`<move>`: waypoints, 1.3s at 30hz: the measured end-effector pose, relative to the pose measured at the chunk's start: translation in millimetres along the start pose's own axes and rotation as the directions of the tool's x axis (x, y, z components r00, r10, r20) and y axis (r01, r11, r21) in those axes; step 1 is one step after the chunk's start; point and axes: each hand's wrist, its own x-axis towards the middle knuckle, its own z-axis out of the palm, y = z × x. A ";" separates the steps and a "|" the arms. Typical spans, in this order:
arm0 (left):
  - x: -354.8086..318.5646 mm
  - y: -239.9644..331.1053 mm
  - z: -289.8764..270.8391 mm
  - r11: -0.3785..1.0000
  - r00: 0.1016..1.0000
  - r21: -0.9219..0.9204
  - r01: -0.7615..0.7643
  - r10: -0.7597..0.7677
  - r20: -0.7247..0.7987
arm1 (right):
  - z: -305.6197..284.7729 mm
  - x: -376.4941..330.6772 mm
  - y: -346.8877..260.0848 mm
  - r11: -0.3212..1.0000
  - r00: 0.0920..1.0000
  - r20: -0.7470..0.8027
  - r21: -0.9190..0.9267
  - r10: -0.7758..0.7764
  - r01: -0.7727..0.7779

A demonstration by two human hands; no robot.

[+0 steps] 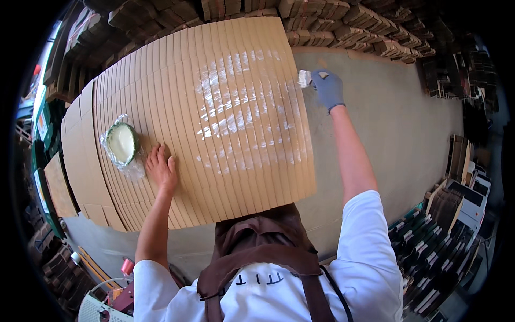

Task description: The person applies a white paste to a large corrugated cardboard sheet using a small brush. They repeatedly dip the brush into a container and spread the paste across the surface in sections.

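Overlapping strips of brown cardboard are fanned out before me, each showing a narrow band. White wet streaks, like glue, cover much of their right half. My gloved right hand is closed round a brush, held just past the right edge of the cardboard. Its white-coated bristles point left. My bare left hand lies on the strips with fingers stretched out. Beside it, to the left, a round green-rimmed bowl of cream-white paste sits on crumpled clear plastic.
Tied stacks of cardboard line the far side. Grey floor stretches to the right of the strips. Dark bundled pieces stand at the lower right. A pink thread spool and part of a machine are at the lower left.
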 end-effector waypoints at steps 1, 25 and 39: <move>-0.9 0.3 -2.0 1.000 1.000 0.003 -0.003 0.003 0.005 | 5.1 3.7 -2.3 0.986 0.995 0.065 0.143 0.074 -0.083; 3.5 0.9 0.6 1.000 1.000 -0.002 0.016 -0.016 0.015 | -25.1 -10.0 27.4 0.406 0.935 0.347 0.845 0.079 -0.348; 9.3 1.9 -1.6 1.000 1.000 -0.001 -0.007 0.007 0.015 | -12.7 39.5 39.8 0.965 0.998 0.041 0.258 0.048 -0.056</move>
